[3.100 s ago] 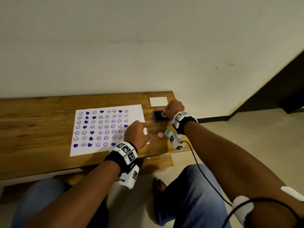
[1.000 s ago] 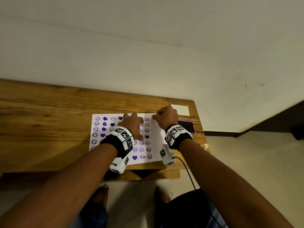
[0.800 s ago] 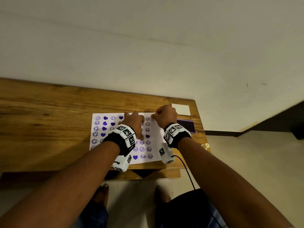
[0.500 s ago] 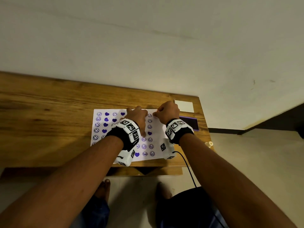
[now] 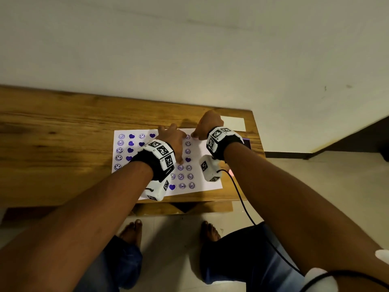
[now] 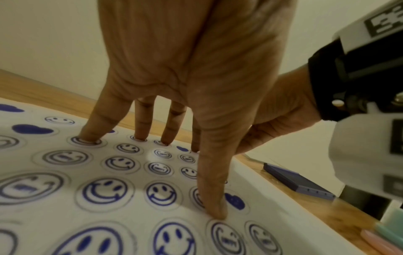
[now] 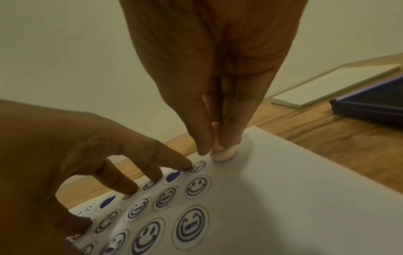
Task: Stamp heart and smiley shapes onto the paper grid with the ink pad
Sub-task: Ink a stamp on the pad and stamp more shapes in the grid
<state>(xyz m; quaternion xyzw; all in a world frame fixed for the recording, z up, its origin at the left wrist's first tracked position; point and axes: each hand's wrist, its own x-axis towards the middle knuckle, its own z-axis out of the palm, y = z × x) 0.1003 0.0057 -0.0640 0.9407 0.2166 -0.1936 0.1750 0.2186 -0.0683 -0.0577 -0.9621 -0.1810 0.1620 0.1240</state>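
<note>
A white paper grid (image 5: 200,149) filled with purple smileys and hearts lies on the wooden bench (image 5: 52,144). My left hand (image 5: 173,140) presses on it with straight, spread fingers (image 6: 209,189). My right hand (image 5: 207,125) pinches a pink stamp (image 7: 222,153) between thumb and fingers. The stamp stands upright with its base on the paper (image 7: 294,198) at the far edge, just right of the last smiley column. The dark blue ink pad (image 7: 370,107) lies open to the right of the sheet, mostly hidden behind my right wrist in the head view.
A white card (image 5: 233,123) lies at the bench's far right corner, beyond the ink pad (image 6: 298,182). Teal and pink stamps (image 6: 390,231) lie by the paper's right edge near the bench front. The wall runs close behind the bench. My knees and feet are below its front edge.
My right hand has left the ink pad and set the pink stamp on the paper's far edge. My left hand has moved up onto the grid. Over the last second both hands barely shift.
</note>
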